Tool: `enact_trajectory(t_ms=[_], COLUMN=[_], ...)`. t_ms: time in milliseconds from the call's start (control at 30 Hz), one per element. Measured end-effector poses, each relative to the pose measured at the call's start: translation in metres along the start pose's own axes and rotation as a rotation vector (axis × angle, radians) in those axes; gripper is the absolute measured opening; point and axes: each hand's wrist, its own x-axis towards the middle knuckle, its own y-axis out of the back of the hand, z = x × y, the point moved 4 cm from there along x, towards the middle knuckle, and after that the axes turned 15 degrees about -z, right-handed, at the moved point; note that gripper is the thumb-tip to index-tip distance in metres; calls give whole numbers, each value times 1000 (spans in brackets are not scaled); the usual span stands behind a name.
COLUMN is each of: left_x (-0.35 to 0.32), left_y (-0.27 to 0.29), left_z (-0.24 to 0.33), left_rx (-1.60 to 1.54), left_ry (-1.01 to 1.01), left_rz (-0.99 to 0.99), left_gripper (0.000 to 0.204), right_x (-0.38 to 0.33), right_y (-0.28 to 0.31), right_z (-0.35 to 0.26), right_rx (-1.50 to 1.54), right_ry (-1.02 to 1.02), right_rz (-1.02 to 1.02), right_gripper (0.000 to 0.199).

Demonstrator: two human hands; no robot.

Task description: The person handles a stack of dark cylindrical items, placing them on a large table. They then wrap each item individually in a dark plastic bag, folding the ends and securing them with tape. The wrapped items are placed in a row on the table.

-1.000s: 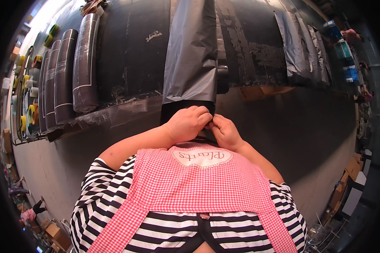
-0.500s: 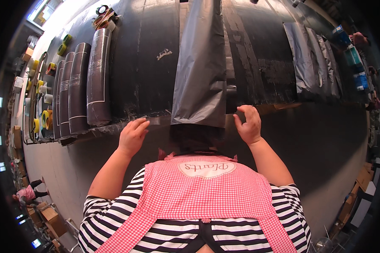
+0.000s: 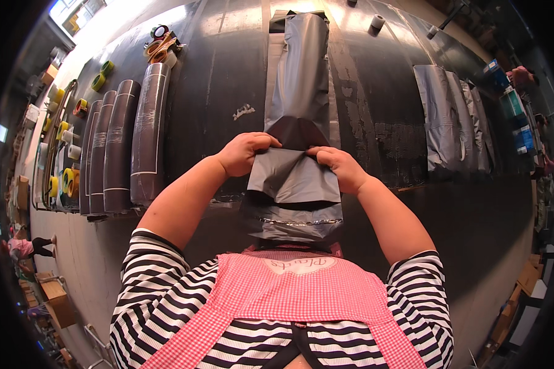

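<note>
counts: one long length of grey film (image 3: 306, 67) in work, two bare hands on it. on the bench (image 3: 209, 104): four dark rolls (image 3: 149, 135) side by side by the left end, at least three silver-grey packs (image 3: 440, 120) by the right end (they overlap, exact count unclear), two green-yellow tape rolls (image 3: 103, 75) toward the far left corner, one small pale roll (image 3: 377, 23) near the far edge, one white scrap (image 3: 244, 111) left of the film.

film: mid-bench. long axis runs near edge to far edge, roughly square to the near edge, near end pointing at the wearer. near end hangs past the near edge, just in front of the pink checked apron (image 3: 301, 283). creased fold between the hands, dark face showing just beyond it. one shiny crinkled band crosses the near end.

grip: left hand (image 3: 247, 154) has fingers and thumb closed on the film's left side at the fold; right hand (image 3: 343, 169) pinches the right side, fingertips turned inward. no clear gap in either.

vs half a second ago: hands were off the film, spread wide either side of its near end; now both hold it. near part was smooth, now folded. far end now in view, was cut off by the frame top.
</note>
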Motion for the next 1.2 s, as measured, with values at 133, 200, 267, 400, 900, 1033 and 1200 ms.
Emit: enact_trajectory(t_ms=[133,200,267,400,900,1033,1200], left_x=[-15,-37,-50,-56,4,12,18], left_y=[-14,-45,-67,-77,-54,-64,-54], left_z=[-20,-38,-7,7,-47,-50,-61], left_rx=[-863,-849,-950,-877,-943,-766,-400], left_ry=[245,323,380,346,414,568,770], left_rz=[-30,-160,-220,23,696,622,612], left_gripper=[50,58,52,27,35,37,25], right_x=[-25,-46,-65,-64,7,18,32], right_y=[7,-12,-37,-36,4,7,8], right_z=[0,14,30,0,51,45,42], right_rx=[220,603,950,744,737,100,-129], right_ry=[-471,-507,-342,-184,-261,-464,-587], right_rz=[-78,-33,-23,62,667,592,526], right_gripper=[32,39,48,32,32,40,29])
